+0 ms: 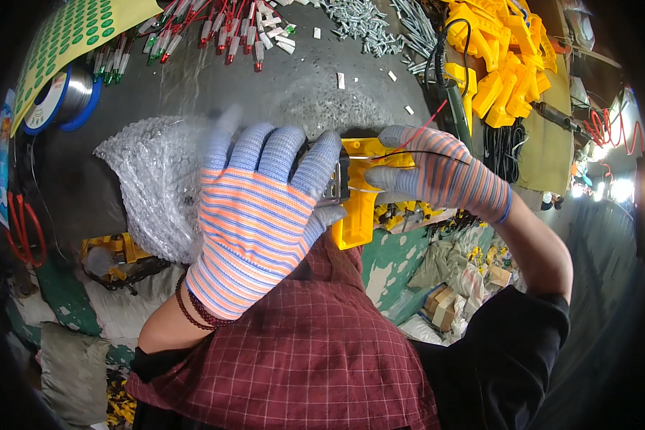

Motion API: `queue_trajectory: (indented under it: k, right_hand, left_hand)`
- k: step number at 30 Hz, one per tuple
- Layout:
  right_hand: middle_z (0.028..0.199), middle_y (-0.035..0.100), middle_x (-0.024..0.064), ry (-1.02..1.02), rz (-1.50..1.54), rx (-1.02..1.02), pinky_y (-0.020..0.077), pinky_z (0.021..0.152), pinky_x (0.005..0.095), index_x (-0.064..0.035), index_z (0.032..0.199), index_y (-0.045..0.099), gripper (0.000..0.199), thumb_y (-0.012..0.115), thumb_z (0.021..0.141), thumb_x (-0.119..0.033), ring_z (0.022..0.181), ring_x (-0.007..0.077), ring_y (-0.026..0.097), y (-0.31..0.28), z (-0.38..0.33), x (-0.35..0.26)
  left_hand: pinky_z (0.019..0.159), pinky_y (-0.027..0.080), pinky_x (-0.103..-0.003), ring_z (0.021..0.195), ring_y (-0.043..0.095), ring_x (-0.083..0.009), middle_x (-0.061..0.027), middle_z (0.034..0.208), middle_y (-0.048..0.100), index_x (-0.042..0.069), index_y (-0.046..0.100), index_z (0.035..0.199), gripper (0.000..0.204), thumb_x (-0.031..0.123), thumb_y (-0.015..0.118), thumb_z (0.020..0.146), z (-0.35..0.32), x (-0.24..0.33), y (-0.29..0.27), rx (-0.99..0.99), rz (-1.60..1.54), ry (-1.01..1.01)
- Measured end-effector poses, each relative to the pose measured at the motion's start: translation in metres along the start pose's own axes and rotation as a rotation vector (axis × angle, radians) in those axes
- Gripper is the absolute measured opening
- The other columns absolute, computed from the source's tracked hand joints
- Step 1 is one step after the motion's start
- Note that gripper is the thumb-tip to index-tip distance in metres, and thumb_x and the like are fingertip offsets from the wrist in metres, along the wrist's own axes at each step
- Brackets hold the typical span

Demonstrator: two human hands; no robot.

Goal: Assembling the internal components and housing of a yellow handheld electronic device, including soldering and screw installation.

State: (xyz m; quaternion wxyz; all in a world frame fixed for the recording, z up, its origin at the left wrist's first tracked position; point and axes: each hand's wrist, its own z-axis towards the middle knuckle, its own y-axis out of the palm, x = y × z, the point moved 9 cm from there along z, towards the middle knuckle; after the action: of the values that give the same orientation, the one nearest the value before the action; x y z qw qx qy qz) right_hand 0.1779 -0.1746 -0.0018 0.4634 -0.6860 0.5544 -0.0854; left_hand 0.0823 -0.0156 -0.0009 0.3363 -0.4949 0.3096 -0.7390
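Observation:
My left hand [254,211], in a striped orange, blue and white knit glove, covers the left side of a yellow plastic housing [358,208] and grips it with a dark part inside. My right hand [441,172], gloved the same way, pinches the housing's upper right edge. Thin red and black wires [423,140] run from the housing over my right fingers. The housing is held at the front edge of the dark workbench [265,86].
A bubble-wrap sheet [158,179] lies left of my hands. A pile of yellow housings [502,64] sits at the back right, screws [365,25] and red-wired parts [215,29] at the back, a solder spool [64,97] and a green dotted sheet [72,29] at far left.

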Motion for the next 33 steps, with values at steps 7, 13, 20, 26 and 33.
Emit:
queue_trajectory:
  k: [7,13,20,26,33]
  right_hand:
    - [0.092,0.07,0.0173,0.102,0.263,-0.201,0.0546,0.076,0.0359,-0.001,0.109,0.063,0.04,0.073,0.085,-0.032,0.088,0.0291,0.07,0.025,0.013,0.003]
    - [0.086,0.069,0.0191,0.195,-0.014,-0.314,0.0534,0.072,0.0388,-0.0019,0.108,0.064,0.04,0.068,0.088,-0.036,0.084,0.0316,0.07,0.016,0.02,-0.003]
    - [0.073,0.067,0.0144,0.005,0.173,-0.34,0.0515,0.066,0.0363,-0.001,0.095,0.072,0.039,0.067,0.087,-0.039,0.069,0.0256,0.064,0.017,0.035,0.0]
    - [0.078,0.067,0.0187,-0.228,0.001,-0.117,0.0516,0.068,0.0391,0.0003,0.091,0.067,0.037,0.067,0.087,-0.036,0.078,0.0338,0.068,0.019,0.038,0.005]
    - [0.078,0.066,0.0171,-0.054,0.152,-0.21,0.052,0.069,0.0383,-0.0007,0.1,0.066,0.043,0.068,0.088,-0.042,0.074,0.0288,0.066,0.004,0.023,0.008]
  left_hand:
    - [0.11,0.032,-0.056,0.107,0.054,-0.0288,-0.0089,0.111,0.055,0.013,0.062,0.125,0.067,0.052,0.072,0.071,0.005,0.002,0.004,-0.041,0.024,-0.005]
    - [0.109,0.032,-0.054,0.11,0.052,-0.0286,-0.0089,0.112,0.055,0.012,0.06,0.126,0.071,0.05,0.076,0.068,0.007,0.002,0.008,-0.065,0.02,0.007]
    - [0.108,0.034,-0.052,0.11,0.052,-0.0289,-0.0094,0.113,0.056,0.012,0.061,0.125,0.071,0.053,0.075,0.07,0.004,0.003,0.005,-0.073,0.049,0.011]
    - [0.105,0.036,-0.052,0.109,0.052,-0.0308,-0.0105,0.112,0.055,0.011,0.061,0.124,0.07,0.055,0.074,0.071,0.014,0.011,0.001,-0.066,0.086,0.056]
    - [0.103,0.036,-0.051,0.109,0.051,-0.0326,-0.0119,0.115,0.055,0.01,0.059,0.127,0.073,0.056,0.073,0.073,0.009,0.01,0.005,-0.037,0.064,0.061]
